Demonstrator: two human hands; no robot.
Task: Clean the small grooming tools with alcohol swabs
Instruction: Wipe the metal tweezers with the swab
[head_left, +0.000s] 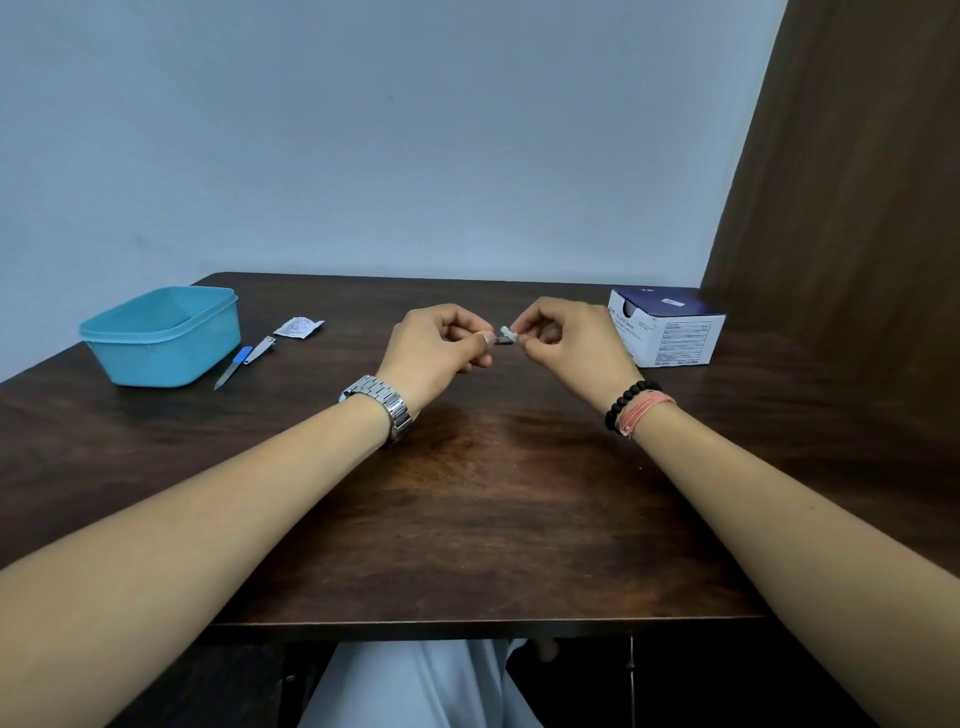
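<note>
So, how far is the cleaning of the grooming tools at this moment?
Done: hard to tell; a torn white swab packet lies on the dark wooden table. In hand: the left hand holds a small dark tool while the right hand pinches a white swab on its tip. Left, probably: the blue-handled nail file and the silver nail clipper beside the turquoise plastic tub.

Counted on one table (467, 493): one blue tub (161, 338), one swab box (670, 332), one torn sachet (298, 328), one nail file (234, 366), one nail clipper (261, 349), two hands.
</note>
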